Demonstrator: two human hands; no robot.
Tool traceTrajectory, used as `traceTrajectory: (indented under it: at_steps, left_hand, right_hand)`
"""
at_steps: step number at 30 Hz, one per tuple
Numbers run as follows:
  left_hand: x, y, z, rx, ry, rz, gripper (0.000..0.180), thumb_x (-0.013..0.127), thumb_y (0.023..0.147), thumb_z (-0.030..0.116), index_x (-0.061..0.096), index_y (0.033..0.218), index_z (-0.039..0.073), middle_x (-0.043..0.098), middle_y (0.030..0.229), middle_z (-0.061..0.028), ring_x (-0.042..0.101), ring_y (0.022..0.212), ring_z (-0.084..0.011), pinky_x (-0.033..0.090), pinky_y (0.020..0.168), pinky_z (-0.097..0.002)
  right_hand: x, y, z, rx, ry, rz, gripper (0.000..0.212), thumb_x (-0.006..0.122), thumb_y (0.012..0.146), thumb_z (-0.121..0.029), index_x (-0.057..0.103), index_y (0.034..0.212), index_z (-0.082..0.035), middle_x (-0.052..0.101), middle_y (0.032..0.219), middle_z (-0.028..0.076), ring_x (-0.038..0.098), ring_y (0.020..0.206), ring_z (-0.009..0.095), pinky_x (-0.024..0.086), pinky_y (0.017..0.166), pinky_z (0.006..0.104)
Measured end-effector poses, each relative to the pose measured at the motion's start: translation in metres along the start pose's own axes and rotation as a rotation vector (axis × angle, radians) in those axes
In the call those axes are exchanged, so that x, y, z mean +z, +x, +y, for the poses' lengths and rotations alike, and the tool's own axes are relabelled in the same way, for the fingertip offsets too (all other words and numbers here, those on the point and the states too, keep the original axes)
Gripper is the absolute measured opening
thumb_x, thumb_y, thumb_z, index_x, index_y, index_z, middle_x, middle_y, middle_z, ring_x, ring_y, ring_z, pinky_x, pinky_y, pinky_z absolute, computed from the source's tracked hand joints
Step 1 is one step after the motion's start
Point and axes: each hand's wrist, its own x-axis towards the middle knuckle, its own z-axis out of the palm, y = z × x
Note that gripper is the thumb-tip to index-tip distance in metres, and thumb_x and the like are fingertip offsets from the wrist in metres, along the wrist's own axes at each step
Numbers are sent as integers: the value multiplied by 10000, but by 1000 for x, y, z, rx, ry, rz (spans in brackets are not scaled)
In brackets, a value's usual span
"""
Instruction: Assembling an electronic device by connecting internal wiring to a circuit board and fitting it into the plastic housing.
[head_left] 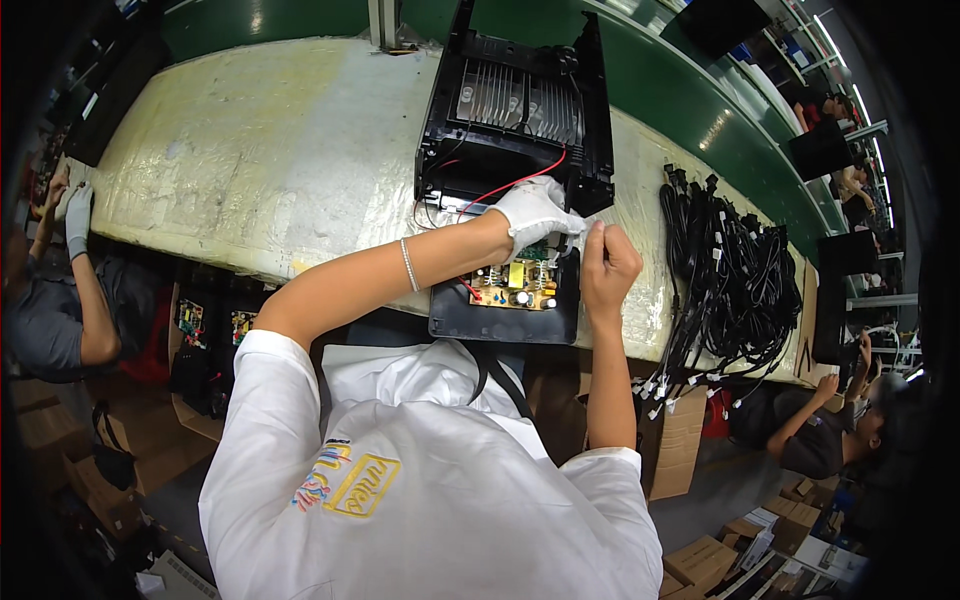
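Observation:
My left hand point(538, 214), in a white glove, reaches over a circuit board point(512, 287) with its fingertips pinched together. Right beside them, the bare fingers of my right hand point(611, 264) are closed too. Whatever lies between the fingertips of both hands is too small to make out. The board sits on a black plastic panel point(470, 322) at the table's near edge. Just beyond stands a black housing point(590, 120) with a row of metal fins point(520, 100) inside. A red wire point(513, 183) runs from the housing down toward the board, passing by my left hand.
To the right lies a heap of black power cords point(735, 275) with white connectors, hanging over the edge. A plastic-covered table point(270, 150) stretches left. Co-workers sit at both sides, one with a gloved hand point(78, 215). Cardboard boxes point(675, 445) stand below.

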Motion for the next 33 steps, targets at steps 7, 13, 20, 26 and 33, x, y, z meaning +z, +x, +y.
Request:
traceTrajectory:
  at_steps: [7,13,20,26,33]
  left_hand:
    - [0,-3,10,75,301,97,372,766,766,264,560,920,-4,582,842,-100,597,810,-210,488,750,-344]
    - [-6,-34,5,295,297,43,493,784,754,286,545,1053,-24,596,1040,-198,600,986,-344,469,849,-408]
    - [-77,-147,-54,1026,1088,-49,428,720,747,312,560,1009,13,541,896,-91,561,872,-267,487,814,-403]
    - [-69,-142,-81,1334,1068,-98,355,629,659,150,577,988,26,482,753,-38,535,633,-189,525,784,-418]
    - [-30,-164,-28,1324,1059,54,194,649,712,202,675,884,115,466,675,13,537,678,-147,510,793,-388]
  right_hand:
    - [5,0,9,-66,-106,95,344,578,911,-17,365,641,7,332,564,80,279,500,145,254,470,340]
    - [-21,7,18,140,-126,-60,300,626,909,-64,448,679,7,405,581,52,311,521,94,269,470,313]
    - [-63,34,-41,-139,-262,-213,128,715,808,-4,594,848,-2,579,745,64,508,635,170,389,557,287]
    - [-5,69,-94,-633,-222,-762,434,621,709,-9,670,1122,-134,536,876,75,528,811,257,452,719,359]
    - [88,82,-91,-892,-422,-1257,348,583,813,-79,657,1138,-179,627,853,81,621,824,271,490,694,348]
